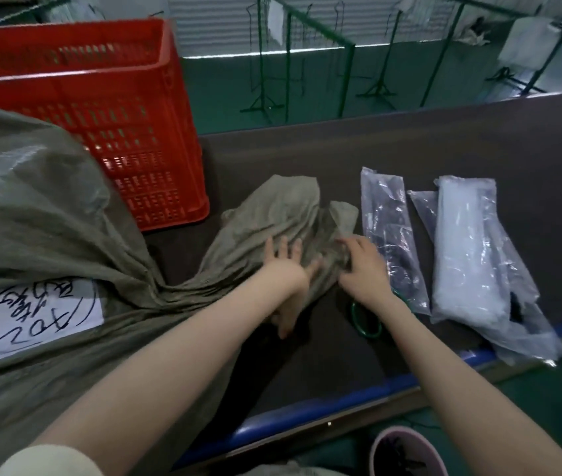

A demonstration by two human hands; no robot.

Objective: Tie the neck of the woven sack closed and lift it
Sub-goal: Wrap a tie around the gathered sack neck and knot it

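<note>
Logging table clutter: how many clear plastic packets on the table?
2. Dark-contents packet just right of the right hand; white-contents packet further right, overhanging the table edge. Others may hide beneath it.

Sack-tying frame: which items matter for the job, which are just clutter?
In the job:
woven sack
sack neck
left hand
right hand

Lying about:
red crate
two plastic bags
green ring
paper label on the sack

1. Light is dim and greenish, brightest along the far windows [272, 15].
2. Both hands are motion-blurred, the left hand [286, 269] most.
3. Glare glints off the plastic bags [465, 242].
4. Wide-angle distortion bends the table edge [341, 407].
</note>
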